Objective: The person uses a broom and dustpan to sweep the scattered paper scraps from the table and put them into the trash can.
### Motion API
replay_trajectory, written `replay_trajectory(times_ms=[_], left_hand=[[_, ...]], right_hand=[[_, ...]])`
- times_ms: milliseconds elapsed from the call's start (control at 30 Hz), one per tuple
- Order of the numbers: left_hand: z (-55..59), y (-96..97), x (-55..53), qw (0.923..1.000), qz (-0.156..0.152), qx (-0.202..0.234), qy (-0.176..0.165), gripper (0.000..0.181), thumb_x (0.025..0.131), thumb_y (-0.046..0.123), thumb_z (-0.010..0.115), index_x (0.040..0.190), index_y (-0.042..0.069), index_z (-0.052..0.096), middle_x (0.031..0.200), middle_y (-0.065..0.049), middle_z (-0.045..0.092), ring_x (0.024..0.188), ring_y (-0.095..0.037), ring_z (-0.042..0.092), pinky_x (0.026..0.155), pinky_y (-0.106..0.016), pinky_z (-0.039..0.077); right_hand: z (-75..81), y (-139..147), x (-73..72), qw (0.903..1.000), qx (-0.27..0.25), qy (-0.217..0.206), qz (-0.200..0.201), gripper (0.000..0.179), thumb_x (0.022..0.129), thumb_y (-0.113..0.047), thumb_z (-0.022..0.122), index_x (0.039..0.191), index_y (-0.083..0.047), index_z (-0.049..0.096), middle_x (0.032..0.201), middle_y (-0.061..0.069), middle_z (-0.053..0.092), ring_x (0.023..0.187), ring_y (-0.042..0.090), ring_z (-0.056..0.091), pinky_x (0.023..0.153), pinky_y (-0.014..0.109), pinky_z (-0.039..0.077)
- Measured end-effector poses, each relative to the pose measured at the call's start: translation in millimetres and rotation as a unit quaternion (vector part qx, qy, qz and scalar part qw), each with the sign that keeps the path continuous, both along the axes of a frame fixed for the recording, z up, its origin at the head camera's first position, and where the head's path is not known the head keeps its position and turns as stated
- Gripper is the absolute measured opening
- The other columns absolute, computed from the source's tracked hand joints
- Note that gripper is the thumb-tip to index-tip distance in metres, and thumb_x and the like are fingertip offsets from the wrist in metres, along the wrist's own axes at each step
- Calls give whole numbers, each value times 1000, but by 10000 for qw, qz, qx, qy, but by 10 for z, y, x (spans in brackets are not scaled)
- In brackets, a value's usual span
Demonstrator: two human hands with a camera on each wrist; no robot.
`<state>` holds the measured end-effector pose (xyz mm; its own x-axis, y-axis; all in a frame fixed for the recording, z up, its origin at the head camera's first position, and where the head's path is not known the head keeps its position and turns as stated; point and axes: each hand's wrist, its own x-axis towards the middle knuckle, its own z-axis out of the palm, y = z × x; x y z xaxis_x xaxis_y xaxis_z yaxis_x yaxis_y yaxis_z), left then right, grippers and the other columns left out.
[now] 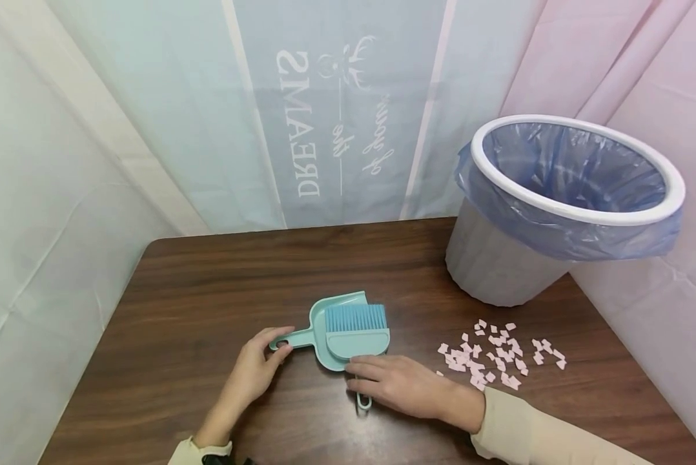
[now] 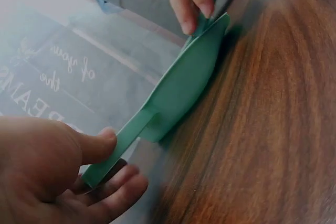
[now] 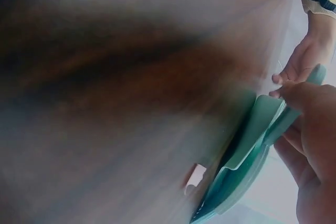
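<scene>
In the head view a mint-green dustpan (image 1: 320,354) lies on the table with a small hand brush (image 1: 358,344) resting in it, blue bristles toward the far side. My left hand (image 1: 252,367) pinches the end of the dustpan's handle between thumb and fingers; the left wrist view shows this hold on the dustpan (image 2: 184,85) close up. With my right hand (image 1: 403,387) I hold the brush's handle, whose looped end sticks out below the fingers. Thumb and fingers lie on either side of the handle in the right wrist view.
Many small pale pink paper scraps (image 1: 457,360) lie scattered right of the dustpan, some close to my right forearm. A grey trash bin (image 1: 487,258) with a blue bag liner (image 1: 557,232) stands at the back right. Printed curtains (image 1: 197,97) hang behind the table (image 1: 237,271).
</scene>
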<state>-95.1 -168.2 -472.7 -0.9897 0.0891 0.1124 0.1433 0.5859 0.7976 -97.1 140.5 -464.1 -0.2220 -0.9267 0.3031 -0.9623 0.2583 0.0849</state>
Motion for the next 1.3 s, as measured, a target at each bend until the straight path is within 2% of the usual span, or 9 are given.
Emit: replay_trajectory(times_ms=[133, 333, 467, 700, 933, 1100, 1167, 1300], left_hand=[[-11, 26, -1, 9980, -25, -394, 486, 32, 92, 0, 73, 124, 4, 72, 121, -8, 69, 116, -26, 65, 96, -47, 54], [4, 30, 9, 9946, -184, -613, 818, 33, 92, -3, 72, 124, 4, 72, 120, -8, 70, 117, -29, 65, 97, -46, 54], [-1, 10, 0, 9886, -265, -998, 1099, 32, 91, -1, 73, 123, 5, 73, 118, -8, 71, 115, -28, 65, 96, -44, 55], [-13, 22, -4, 9828, -304, -1271, 1306, 31, 90, -2, 74, 121, 4, 74, 114, -8, 72, 111, -28, 66, 94, -43, 56], [-28, 59, 18, 9792, -385, -1495, 1313, 31, 91, -2, 74, 122, 5, 73, 114, -8, 72, 108, -27, 67, 92, -42, 56], [-4, 59, 21, 9712, -403, -1707, 1613, 31, 88, -4, 75, 118, 3, 73, 110, -8, 72, 102, -26, 67, 87, -41, 58], [7, 59, 15, 9694, -426, -1760, 1656, 31, 89, -4, 75, 118, 2, 72, 110, -8, 72, 101, -26, 67, 85, -41, 58], [25, 63, 17, 9716, -432, -1810, 1465, 31, 90, -4, 73, 120, 2, 71, 112, -9, 71, 102, -27, 66, 87, -42, 57]], right_hand=[[12, -11, 6, 9998, -183, -67, 13, 30, 110, -24, 44, 127, -14, 68, 136, 7, 64, 130, 21, 58, 108, 32, 47], [55, -38, -19, 9981, -562, 219, 91, 44, 114, -18, 25, 129, -8, 65, 135, 10, 64, 129, 22, 58, 107, 34, 48], [138, -42, -63, 9961, -822, 327, 9, 46, 113, -13, 21, 128, -5, 64, 134, 12, 64, 127, 24, 60, 105, 35, 49], [229, -28, -139, 9907, -1355, -94, -62, 36, 112, -12, 31, 126, -6, 63, 132, 9, 65, 125, 21, 62, 104, 34, 51], [274, -8, -159, 9818, -1815, -505, -240, 37, 109, -8, 30, 125, -5, 63, 127, 7, 68, 118, 19, 66, 99, 29, 53], [356, -12, -211, 9741, -2072, -828, -361, 33, 98, 4, 44, 125, -1, 62, 123, 8, 70, 113, 19, 68, 98, 27, 53], [405, 1, -236, 9687, -2225, -1022, -400, 28, 101, 2, 48, 124, -1, 63, 121, 8, 70, 112, 20, 68, 96, 27, 54], [495, 44, -263, 9551, -2519, -1442, -596, 24, 109, -16, 49, 121, -3, 64, 118, 6, 72, 109, 20, 70, 94, 25, 55]])
